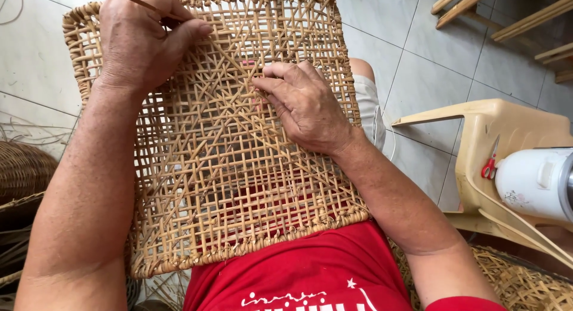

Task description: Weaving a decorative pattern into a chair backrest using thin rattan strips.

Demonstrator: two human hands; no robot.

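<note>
While the woven cane panel [215, 150] rests tilted across the person's lap, its braided rim near the red shirt [298, 275], both hands work on its open lattice. The left hand [140, 39] lies curled over the upper left part of the panel, thumb pressed toward the fingers, pinching a thin cane strand [134, 0] that runs up past the knuckles and out of the picture. The right hand [304, 105] lies palm down near the panel's middle, fingers loosely bent and close together, their tips touching the weave; whether they grip a strand there cannot be told. To the right stand a beige plastic chair [501, 126], red-handled scissors [489, 165] and a white jug [534, 179]. Tiled floor [418, 66] lies beyond.
</note>
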